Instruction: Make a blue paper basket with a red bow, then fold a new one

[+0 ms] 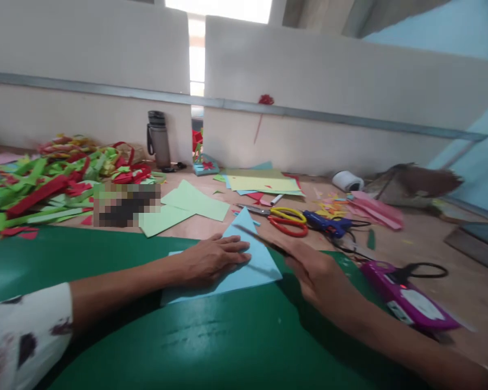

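A light blue paper [244, 276] with a pointed top lies on the green mat [211, 346]. My left hand [213, 259] rests flat on its left part, fingers stretched out and pointing right. My right hand [315, 268] is closed around a thin, blurred tool [260, 235]. The tool reaches leftward over the paper near its tip; its exact kind cannot be made out.
Behind the paper are green sheets [189, 203], scissors [288, 216] and a blue glue gun [329, 223]. A purple device [410, 298] is at the right. Paper scraps [57, 184] are heaped left; a bottle [159, 141] stands near the white partition [329, 81].
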`<state>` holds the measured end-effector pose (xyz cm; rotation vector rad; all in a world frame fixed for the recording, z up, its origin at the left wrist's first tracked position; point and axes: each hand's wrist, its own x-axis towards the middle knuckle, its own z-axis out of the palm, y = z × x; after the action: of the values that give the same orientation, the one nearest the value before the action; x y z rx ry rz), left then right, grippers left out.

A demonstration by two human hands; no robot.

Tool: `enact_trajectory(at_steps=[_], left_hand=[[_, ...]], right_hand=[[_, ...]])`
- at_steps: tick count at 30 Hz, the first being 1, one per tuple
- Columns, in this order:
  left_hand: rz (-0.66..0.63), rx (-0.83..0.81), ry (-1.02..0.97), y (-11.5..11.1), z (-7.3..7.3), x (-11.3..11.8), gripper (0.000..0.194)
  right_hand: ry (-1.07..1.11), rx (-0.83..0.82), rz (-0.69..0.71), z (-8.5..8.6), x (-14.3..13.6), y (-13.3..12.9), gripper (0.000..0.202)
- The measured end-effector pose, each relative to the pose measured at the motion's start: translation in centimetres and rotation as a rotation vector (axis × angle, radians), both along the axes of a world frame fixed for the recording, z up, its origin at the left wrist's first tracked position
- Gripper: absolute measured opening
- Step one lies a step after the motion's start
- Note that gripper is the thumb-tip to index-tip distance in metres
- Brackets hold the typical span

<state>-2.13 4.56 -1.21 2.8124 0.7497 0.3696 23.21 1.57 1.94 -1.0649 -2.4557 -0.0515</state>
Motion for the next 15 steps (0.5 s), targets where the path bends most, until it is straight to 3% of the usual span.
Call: enact_trajectory(at_steps=[5,10,15], left_hand=[[0.040,-0.053,0.036,-0.4,0.3,0.4,0.041],[0.057,-0.078,0.044,-0.5,0.4,1.2,0.041],[0.044,-0.075,0.054,-0.3,0.2,2.2,0.042]], right_hand=[[-0.120,-0.124,-0.342,-0.3,1.6,3.6,0.049],[-0.225,-0.199,-0.408,-0.5,1.4,4.7,0.059],[-0.261,-0.201,-0.464,0.0,0.5,5.4,0.051]])
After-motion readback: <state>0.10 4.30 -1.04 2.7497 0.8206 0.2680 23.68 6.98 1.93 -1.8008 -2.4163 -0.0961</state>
